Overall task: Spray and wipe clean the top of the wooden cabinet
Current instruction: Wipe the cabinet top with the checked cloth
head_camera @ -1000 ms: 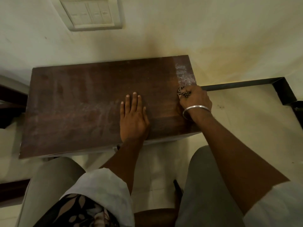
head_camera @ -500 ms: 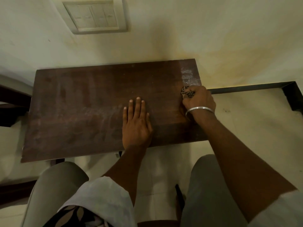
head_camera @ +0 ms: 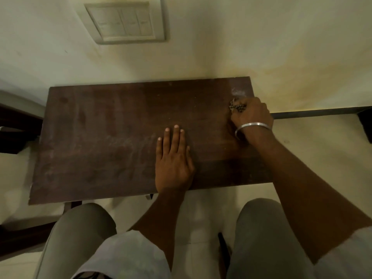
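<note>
Cabinet (head_camera: 112, 137) stands against the wall below us, its dark wooden top streaked with pale smears. Our left hand (head_camera: 173, 160) lies flat on the top near the front edge, fingers straight and together. Our right hand (head_camera: 251, 115), a bangle (head_camera: 253, 125) on its wrist, curls round a dark speckled cloth (head_camera: 237, 107) pressed to the top near the far right corner, just beside a whitish patch (head_camera: 238, 92). A switch plate (head_camera: 124, 23) sits on the wall above.
</note>
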